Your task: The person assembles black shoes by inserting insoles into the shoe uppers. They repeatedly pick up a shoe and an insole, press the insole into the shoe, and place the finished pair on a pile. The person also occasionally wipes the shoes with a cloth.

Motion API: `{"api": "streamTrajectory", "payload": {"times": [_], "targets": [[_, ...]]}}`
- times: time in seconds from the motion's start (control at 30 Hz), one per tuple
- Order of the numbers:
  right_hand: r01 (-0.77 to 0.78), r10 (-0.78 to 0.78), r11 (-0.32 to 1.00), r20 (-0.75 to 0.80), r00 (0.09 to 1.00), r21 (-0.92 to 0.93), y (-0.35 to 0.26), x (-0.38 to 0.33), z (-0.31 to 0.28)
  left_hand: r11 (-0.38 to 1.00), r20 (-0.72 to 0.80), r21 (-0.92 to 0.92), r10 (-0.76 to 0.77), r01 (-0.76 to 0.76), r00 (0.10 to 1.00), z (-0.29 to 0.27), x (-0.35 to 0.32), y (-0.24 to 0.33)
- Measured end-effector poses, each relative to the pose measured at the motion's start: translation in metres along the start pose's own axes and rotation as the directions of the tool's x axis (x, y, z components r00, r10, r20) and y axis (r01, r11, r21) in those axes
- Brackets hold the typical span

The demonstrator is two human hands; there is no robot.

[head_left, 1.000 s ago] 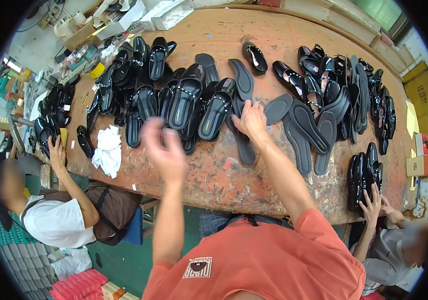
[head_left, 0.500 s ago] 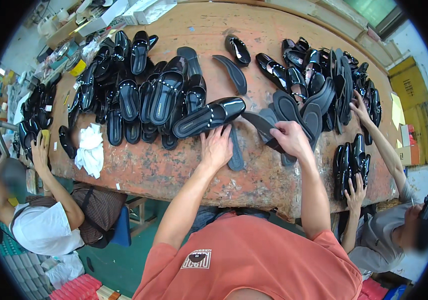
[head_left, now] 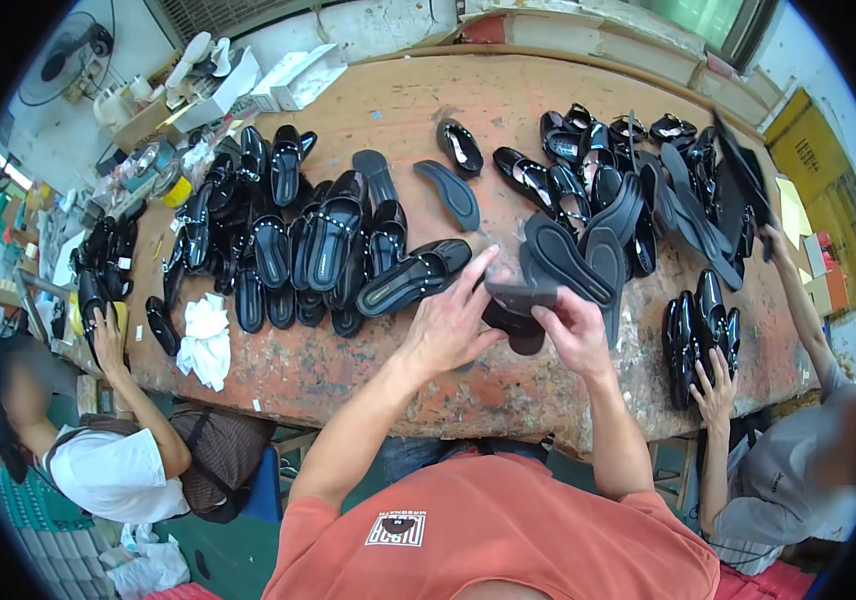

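Observation:
In front of my chest, my right hand (head_left: 576, 335) pinches a dark insole (head_left: 520, 312) that is tilted and partly blurred. My left hand (head_left: 446, 325) is beside the insole's left end, fingers stretched and apart; whether its thumb touches the insole is unclear. Just beyond my left hand lies a shiny black shoe (head_left: 413, 280) with small studs, its toe pointing right. Past my right hand, several loose black insoles (head_left: 570, 262) overlap on the table. A single curved insole (head_left: 451, 195) and a lone black shoe (head_left: 460, 148) lie farther back.
Black shoes (head_left: 328, 240) crowd the worn table (head_left: 388, 370) at left, beside a white crumpled cloth (head_left: 205, 342). More shoes (head_left: 560, 190) and insoles stand at right. A co-worker's hand (head_left: 713, 390) touches upright shoes at right; another's hand (head_left: 108, 340) holds a shoe at far left.
My left hand has left the studded shoe and risen to the insole. My right hand has brought the insole nearer and left. The view has tilted up; the right co-worker now lifts dark pieces.

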State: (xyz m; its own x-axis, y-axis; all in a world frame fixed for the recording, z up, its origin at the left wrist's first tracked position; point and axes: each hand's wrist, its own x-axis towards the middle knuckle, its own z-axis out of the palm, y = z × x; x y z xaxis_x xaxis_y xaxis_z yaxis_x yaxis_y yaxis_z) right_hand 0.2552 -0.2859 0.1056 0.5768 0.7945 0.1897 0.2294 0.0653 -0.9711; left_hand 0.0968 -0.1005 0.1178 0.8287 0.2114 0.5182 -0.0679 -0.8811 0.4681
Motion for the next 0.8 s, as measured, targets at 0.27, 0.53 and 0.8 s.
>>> {"api": "streamTrajectory", "payload": {"times": [0.27,0.53,0.8], "targets": [[0.036,0.055,0.994,-0.76,0.648,0.102,0.053,0.036,-0.029,0.846,0.057,0.46,0.276,-0.271,0.959,-0.01,0.009,0.003],[0.097,-0.158,0.977,-0.337,0.928,-0.191,0.012,0.006,-0.086,0.86,0.448,-0.199,-0.347,0.47,0.824,0.033,0.12,-0.122],[-0.271,0.39,0.87,0.239,0.889,-0.412,0.04,-0.06,-0.044,0.604,-0.092,0.209,-0.771,0.769,0.63,0.107,0.209,-0.308]]}}
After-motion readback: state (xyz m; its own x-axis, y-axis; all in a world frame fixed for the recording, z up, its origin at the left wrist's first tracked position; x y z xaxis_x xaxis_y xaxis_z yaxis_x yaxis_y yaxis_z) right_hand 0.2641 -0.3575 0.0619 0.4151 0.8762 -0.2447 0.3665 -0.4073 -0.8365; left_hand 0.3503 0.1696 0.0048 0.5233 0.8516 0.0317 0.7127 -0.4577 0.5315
